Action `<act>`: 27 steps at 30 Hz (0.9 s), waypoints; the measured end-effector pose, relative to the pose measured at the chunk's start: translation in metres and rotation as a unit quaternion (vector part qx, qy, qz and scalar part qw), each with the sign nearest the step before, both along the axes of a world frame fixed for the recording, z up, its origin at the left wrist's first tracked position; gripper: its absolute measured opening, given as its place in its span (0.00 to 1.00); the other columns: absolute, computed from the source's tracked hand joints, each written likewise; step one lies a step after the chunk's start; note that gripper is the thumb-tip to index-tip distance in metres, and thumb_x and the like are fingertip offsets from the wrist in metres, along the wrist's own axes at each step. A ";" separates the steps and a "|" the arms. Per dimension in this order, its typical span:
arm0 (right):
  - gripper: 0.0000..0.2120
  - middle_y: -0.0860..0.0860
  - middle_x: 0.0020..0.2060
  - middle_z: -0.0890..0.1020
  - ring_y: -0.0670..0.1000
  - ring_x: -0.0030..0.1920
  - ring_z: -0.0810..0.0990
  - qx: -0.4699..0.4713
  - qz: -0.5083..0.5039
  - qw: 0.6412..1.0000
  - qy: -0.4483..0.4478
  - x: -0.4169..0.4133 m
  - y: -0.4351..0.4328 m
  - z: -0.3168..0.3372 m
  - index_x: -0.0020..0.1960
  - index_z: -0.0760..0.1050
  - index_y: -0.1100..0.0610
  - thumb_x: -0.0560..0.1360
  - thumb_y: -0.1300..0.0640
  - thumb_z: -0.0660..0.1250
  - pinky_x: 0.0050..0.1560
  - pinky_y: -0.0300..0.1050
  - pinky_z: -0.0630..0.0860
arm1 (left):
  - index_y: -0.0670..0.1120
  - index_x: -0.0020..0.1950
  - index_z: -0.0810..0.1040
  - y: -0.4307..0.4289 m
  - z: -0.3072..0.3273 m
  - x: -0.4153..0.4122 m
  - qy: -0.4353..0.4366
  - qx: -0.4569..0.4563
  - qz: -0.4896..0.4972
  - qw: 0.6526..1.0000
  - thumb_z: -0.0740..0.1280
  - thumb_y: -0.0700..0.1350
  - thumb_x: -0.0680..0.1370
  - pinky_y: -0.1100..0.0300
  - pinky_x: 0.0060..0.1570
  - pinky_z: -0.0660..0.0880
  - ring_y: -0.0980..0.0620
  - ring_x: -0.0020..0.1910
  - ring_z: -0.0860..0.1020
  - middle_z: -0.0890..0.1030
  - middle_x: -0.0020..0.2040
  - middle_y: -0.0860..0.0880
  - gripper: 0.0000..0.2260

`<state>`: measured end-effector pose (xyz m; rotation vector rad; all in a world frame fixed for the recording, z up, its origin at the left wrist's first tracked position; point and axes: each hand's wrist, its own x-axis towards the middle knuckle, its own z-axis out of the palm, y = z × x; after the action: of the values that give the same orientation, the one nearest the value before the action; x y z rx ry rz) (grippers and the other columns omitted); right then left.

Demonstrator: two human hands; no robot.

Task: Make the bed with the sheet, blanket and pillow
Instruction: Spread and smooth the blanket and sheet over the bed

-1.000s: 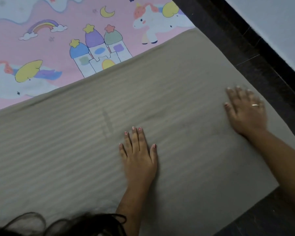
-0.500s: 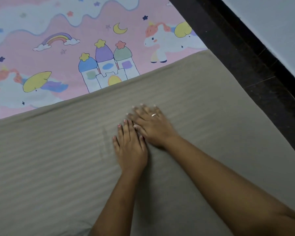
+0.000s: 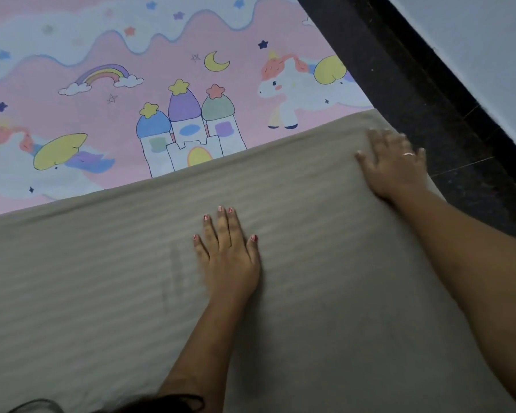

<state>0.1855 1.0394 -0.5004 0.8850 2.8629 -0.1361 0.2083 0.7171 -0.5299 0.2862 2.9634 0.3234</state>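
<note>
The bed's pink sheet (image 3: pixel 102 114) is spread flat; my left hand (image 3: pixel 230 257) and right hand (image 3: pixel 395 165) press open-palmed, grasping nothing, on the blanket (image 3: pixel 325 278) near its right edge. No pillow in view.

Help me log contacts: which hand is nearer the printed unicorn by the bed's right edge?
Right. The right hand lies flat on the beige blanket, just below the unicorn; the left hand lies flat mid-blanket, farther down and to the left.

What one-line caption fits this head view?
Both hands, left hand and right hand, pressed flat on a beige striped blanket laid over a unicorn-print sheet.
</note>
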 end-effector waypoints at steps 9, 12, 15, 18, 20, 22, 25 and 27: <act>0.31 0.51 0.76 0.58 0.55 0.76 0.57 -0.010 0.181 0.983 0.029 0.048 -0.100 0.002 0.77 0.54 0.48 0.77 0.38 0.42 0.73 0.60 0.51 | 0.45 0.78 0.52 0.001 -0.001 -0.001 -0.008 -0.009 -0.007 1.000 0.39 0.60 0.76 0.42 0.73 0.44 0.42 0.77 0.49 0.53 0.79 0.47 0.34; 0.29 0.50 0.74 0.65 0.54 0.73 0.65 0.007 0.204 0.979 0.015 0.083 -0.121 -0.009 0.75 0.60 0.46 0.77 0.38 0.46 0.70 0.60 0.59 | 0.44 0.78 0.55 0.001 0.001 -0.001 -0.003 -0.007 -0.015 1.000 0.40 0.60 0.76 0.40 0.72 0.47 0.41 0.77 0.51 0.56 0.78 0.46 0.33; 0.28 0.48 0.74 0.64 0.54 0.74 0.63 0.020 0.117 0.993 0.009 0.108 -0.101 -0.007 0.75 0.59 0.44 0.77 0.38 0.45 0.71 0.58 0.57 | 0.45 0.78 0.50 -0.002 0.005 0.000 -0.011 -0.007 -0.029 0.999 0.36 0.61 0.74 0.42 0.73 0.43 0.41 0.77 0.46 0.51 0.79 0.47 0.36; 0.28 0.49 0.76 0.59 0.54 0.76 0.58 0.045 0.013 0.999 0.004 0.135 -0.063 -0.001 0.77 0.54 0.43 0.78 0.38 0.45 0.72 0.59 0.53 | 0.47 0.79 0.45 -0.005 0.010 0.002 -0.039 -0.013 -0.055 0.998 0.33 0.63 0.72 0.44 0.73 0.39 0.44 0.77 0.42 0.46 0.79 0.49 0.38; 0.27 0.51 0.76 0.58 0.56 0.76 0.55 0.029 -0.090 0.996 -0.001 0.153 -0.041 0.009 0.77 0.52 0.45 0.80 0.39 0.45 0.73 0.62 0.51 | 0.48 0.78 0.42 -0.007 0.015 0.008 -0.061 -0.013 -0.080 0.995 0.32 0.63 0.72 0.45 0.73 0.38 0.45 0.77 0.40 0.42 0.79 0.49 0.37; 0.28 0.52 0.77 0.56 0.57 0.77 0.52 0.006 -0.171 0.985 -0.001 0.170 -0.033 0.018 0.77 0.53 0.48 0.80 0.39 0.44 0.73 0.65 0.48 | 0.49 0.78 0.41 -0.008 0.020 0.018 -0.078 -0.008 -0.107 0.991 0.34 0.63 0.75 0.46 0.73 0.38 0.46 0.77 0.39 0.41 0.79 0.50 0.34; 0.31 0.56 0.76 0.60 0.60 0.75 0.56 0.036 -0.107 0.993 0.026 0.185 -0.061 0.027 0.77 0.57 0.52 0.78 0.39 0.43 0.72 0.65 0.51 | 0.48 0.78 0.41 -0.009 0.022 0.041 -0.086 -0.008 -0.141 0.986 0.38 0.63 0.78 0.47 0.73 0.39 0.47 0.77 0.39 0.41 0.79 0.50 0.32; 0.31 0.55 0.75 0.62 0.59 0.74 0.60 0.025 -0.009 0.999 0.024 0.193 -0.101 0.028 0.77 0.56 0.50 0.78 0.38 0.42 0.71 0.62 0.55 | 0.48 0.78 0.41 -0.009 0.025 0.054 -0.090 -0.003 -0.156 0.984 0.32 0.64 0.72 0.48 0.73 0.39 0.47 0.77 0.39 0.41 0.79 0.50 0.37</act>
<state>0.3783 0.9387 -0.4722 0.9284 2.9159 -0.0908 0.2622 0.7078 -0.5047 0.6727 2.6872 0.2824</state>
